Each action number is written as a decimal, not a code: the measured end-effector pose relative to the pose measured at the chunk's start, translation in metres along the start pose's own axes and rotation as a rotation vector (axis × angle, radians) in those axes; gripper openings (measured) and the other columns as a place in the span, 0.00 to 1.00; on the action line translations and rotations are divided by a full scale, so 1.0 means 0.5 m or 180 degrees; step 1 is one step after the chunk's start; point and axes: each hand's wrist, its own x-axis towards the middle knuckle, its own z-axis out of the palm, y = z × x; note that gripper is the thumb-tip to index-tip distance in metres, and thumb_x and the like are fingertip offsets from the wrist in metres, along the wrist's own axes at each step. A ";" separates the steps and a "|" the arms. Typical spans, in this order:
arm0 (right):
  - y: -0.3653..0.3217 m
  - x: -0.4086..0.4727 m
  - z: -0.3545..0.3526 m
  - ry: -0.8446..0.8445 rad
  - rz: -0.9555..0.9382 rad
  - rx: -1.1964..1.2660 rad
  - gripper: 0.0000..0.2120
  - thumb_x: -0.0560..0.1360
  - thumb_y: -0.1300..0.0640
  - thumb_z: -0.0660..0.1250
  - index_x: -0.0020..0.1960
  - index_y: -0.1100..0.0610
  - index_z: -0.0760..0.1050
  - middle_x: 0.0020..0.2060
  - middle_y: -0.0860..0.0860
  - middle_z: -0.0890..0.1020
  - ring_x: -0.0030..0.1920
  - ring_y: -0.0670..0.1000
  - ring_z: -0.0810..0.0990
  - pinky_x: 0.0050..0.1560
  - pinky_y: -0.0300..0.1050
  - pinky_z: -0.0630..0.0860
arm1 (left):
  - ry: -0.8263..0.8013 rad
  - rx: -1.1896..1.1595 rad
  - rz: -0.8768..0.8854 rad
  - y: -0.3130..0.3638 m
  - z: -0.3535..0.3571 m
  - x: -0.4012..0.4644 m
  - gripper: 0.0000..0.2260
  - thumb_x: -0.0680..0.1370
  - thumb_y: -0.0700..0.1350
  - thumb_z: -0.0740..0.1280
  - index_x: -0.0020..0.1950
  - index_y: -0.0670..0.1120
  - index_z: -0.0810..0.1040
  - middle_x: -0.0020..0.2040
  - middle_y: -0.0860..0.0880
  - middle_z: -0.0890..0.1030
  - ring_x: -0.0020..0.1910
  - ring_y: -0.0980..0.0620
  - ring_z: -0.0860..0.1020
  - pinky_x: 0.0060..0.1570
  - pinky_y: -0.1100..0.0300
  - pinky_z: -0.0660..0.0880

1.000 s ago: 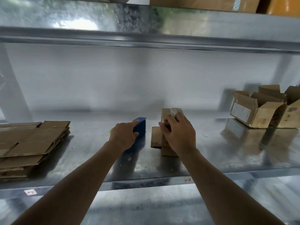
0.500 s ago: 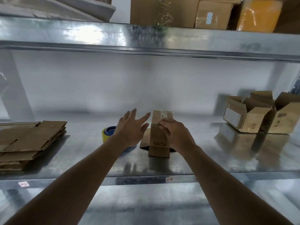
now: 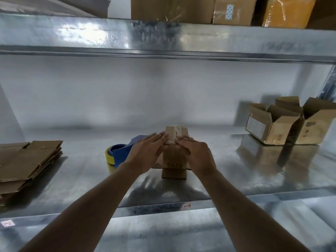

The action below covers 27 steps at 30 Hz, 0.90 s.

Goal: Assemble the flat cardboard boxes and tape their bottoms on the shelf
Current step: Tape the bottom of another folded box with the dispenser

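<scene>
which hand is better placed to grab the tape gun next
Left. The left hand lies flat on the box, right beside the tape gun. The right hand is on the box's far side and would have to cross over.

On the upper shelf [image 3: 163, 35] above you stand sealed cartons: a large brown carton [image 3: 171, 9], touching it on the right a smaller carton [image 3: 234, 10] with a pale patterned sticker, then a yellow-wrapped parcel [image 3: 287, 11]. At far left lies a grey slab [image 3: 54, 6]. Behind everything runs a white wall [image 3: 145, 91].
</scene>
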 end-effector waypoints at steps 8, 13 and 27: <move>-0.009 -0.045 0.043 0.0900 0.0617 0.0896 0.19 0.84 0.57 0.65 0.74 0.57 0.75 0.72 0.51 0.76 0.70 0.46 0.75 0.72 0.34 0.67 | 0.0122 -0.0505 -0.0032 -0.005 0.018 0.009 0.25 0.84 0.57 0.56 0.78 0.49 0.71 0.76 0.51 0.72 0.77 0.50 0.68 0.76 0.51 0.68; -0.012 -0.050 0.048 0.0923 0.0853 0.1508 0.20 0.86 0.59 0.61 0.75 0.44 0.69 0.73 0.46 0.75 0.72 0.45 0.74 0.74 0.42 0.69 | 0.0180 -0.0810 0.0083 -0.022 0.027 0.012 0.23 0.83 0.57 0.59 0.75 0.49 0.75 0.73 0.50 0.76 0.73 0.52 0.74 0.74 0.51 0.71; 0.031 -0.031 0.010 0.0749 0.1188 0.1713 0.17 0.80 0.64 0.71 0.66 0.51 0.82 0.54 0.39 0.86 0.51 0.44 0.86 0.58 0.50 0.84 | 0.0009 -0.0371 0.0285 -0.004 -0.013 0.028 0.17 0.85 0.48 0.65 0.74 0.47 0.77 0.71 0.49 0.78 0.69 0.50 0.77 0.67 0.49 0.76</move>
